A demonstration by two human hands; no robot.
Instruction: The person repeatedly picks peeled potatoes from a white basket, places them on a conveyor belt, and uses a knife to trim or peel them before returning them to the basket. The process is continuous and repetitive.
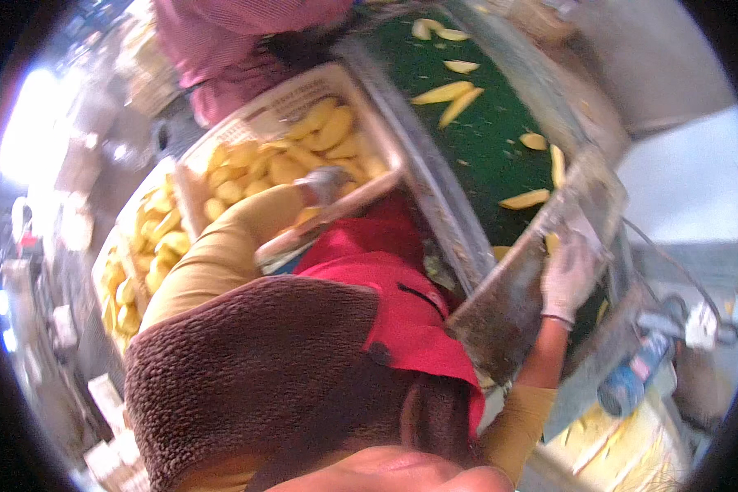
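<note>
My left hand [326, 184], in a pale glove, reaches into a light plastic crate [393, 175] of yellow produce pieces [335, 129]; its fingers are blurred and its grip is unclear. On the right, my right hand [569, 270], also gloved, is at the metal divider [498, 320] across a green conveyor belt [486, 160]. A yellow slice [551, 243] lies by its fingers; whether they hold anything cannot be told. More yellow slices [524, 199] are scattered over the belt. Beside the first crate stands another crate [114, 240] filled with yellow pieces.
A co-worker in pink checked clothing [203, 43] is beyond the crates. The belt's metal side rail [418, 147] runs between crate and belt. At the lower right are a blue cylindrical container [630, 375], a cable [682, 264] and a pale surface with yellow strips [627, 443].
</note>
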